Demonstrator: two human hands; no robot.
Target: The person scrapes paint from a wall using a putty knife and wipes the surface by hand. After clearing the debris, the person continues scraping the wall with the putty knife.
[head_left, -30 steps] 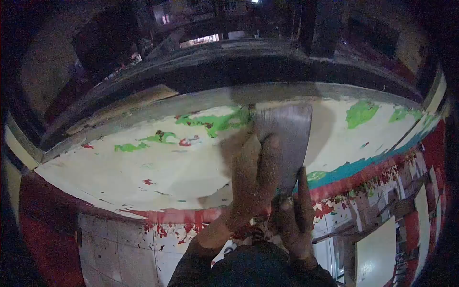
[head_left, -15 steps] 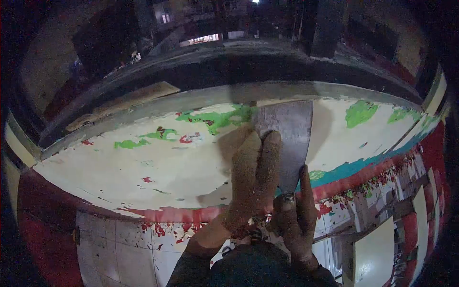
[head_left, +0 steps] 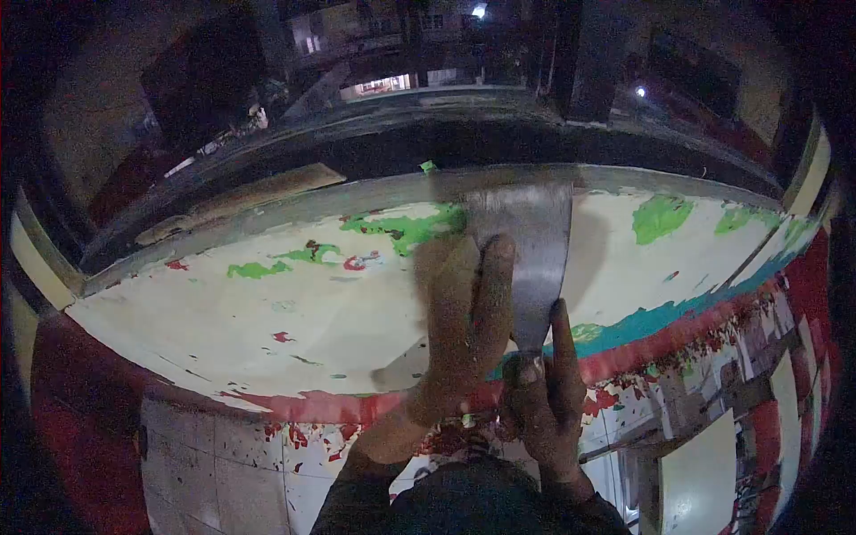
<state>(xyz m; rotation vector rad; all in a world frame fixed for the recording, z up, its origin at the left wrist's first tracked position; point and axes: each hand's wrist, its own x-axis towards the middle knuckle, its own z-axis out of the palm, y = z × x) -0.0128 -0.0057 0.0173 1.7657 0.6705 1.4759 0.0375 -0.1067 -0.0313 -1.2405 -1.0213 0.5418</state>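
A paint scraper with a wide metal blade lies over the pale, patchy painted ledge, its broad edge at the ledge's far border. My right hand is closed around the handle, one finger stretched along the blade's right side. My left hand presses against the left part of the blade, a finger resting on its face. Green paint patches remain left of the blade, and another green patch lies to the right. A small green flake sits on the dark frame beyond the ledge.
A flat strip of wood lies on the far sill at left. Red and teal paint runs along the ledge's near edge. Paint chips litter the tiled floor below. A pale panel stands at lower right. Dark window openings lie beyond.
The scraper and both hands have shifted slightly left over the ledge. A green flake now shows on the dark frame. My camera view has tilted a little.
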